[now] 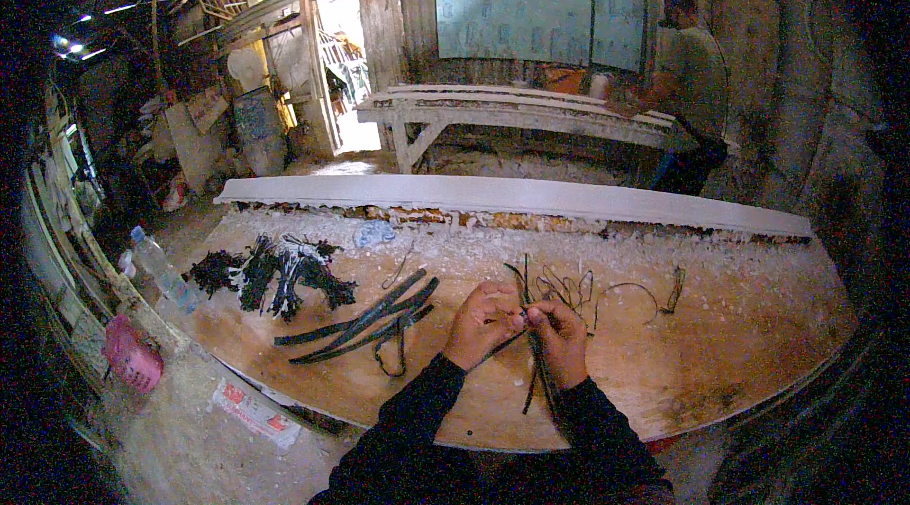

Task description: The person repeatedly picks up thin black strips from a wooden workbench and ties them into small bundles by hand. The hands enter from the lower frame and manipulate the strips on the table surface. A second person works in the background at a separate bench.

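Several narrow dark strips (536,374) cross at the fingertips of both hands over the near middle of the wooden table (635,401). The right hand's (559,334) grip is closed, pinching them; the left hand (482,323) curls in to the same spot, but I cannot tell whether its grip is tight. To the left lie loose flat bands (365,323), with tangled black bundles (275,275) farther off; thin cords (572,292) lie just beyond the right hand.

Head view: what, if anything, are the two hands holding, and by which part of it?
The left hand and right hand pinch thin dark strips partway along, between their ends; exactly how many cannot be told.
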The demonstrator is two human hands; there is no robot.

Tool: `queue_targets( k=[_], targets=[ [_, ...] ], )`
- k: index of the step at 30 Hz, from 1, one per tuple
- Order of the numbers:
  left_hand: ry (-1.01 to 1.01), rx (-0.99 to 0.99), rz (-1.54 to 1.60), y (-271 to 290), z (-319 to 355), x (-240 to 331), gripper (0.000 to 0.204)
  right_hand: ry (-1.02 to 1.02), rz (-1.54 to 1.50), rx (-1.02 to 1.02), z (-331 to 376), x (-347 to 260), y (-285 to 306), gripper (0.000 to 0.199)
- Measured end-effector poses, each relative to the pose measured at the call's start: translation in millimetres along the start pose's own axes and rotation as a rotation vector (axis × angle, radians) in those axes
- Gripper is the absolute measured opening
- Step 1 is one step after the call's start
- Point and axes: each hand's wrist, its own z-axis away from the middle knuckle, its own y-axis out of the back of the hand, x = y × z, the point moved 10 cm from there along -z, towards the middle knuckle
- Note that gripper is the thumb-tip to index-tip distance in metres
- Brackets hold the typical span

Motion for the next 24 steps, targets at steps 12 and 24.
queue_targets(
  k=[12, 24],
  targets=[
    [0.002, 0.028, 0.023, 1.1, -0.1, 1.7, 0.044, -0.144, -0.112, -0.046, 0.6, 7.0, -5.0, 0.019],
    [-0.037, 0.088, -0.158, -1.5, 2.2, 13.1, 0.032, -0.397, -0.601, -0.118, 6.0, 35.9, -18.8, 0.016]
  ],
)
